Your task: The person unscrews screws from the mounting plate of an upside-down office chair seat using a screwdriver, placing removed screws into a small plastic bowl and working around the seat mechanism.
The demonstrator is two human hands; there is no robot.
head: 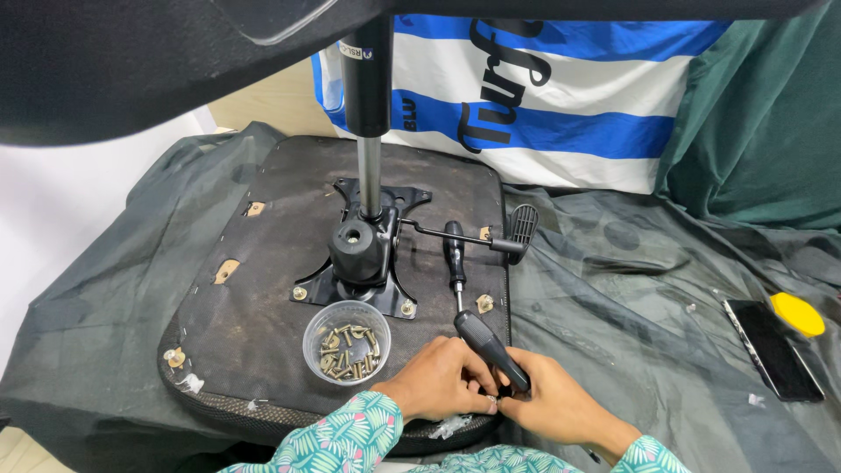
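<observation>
An upturned black chair seat point(272, 263) lies on a dark cloth, with its metal mechanism plate point(363, 254) and gas cylinder point(368, 114) standing up from it. My right hand point(561, 403) grips the black handle of a screwdriver point(491, 350) at the seat's near edge. My left hand point(438, 381) is pressed against the right hand, fingertips pinching a small piece by the handle's end. A second black screwdriver point(454, 258) lies on the seat just beyond. A clear plastic cup of several brass screws point(347, 343) stands left of my left hand.
A black adjustment lever with a paddle point(521, 229) sticks out to the right of the mechanism. A dark phone point(775, 350) and a yellow round object point(797, 314) lie on the cloth at right. A blue and white striped sack point(543, 96) stands behind.
</observation>
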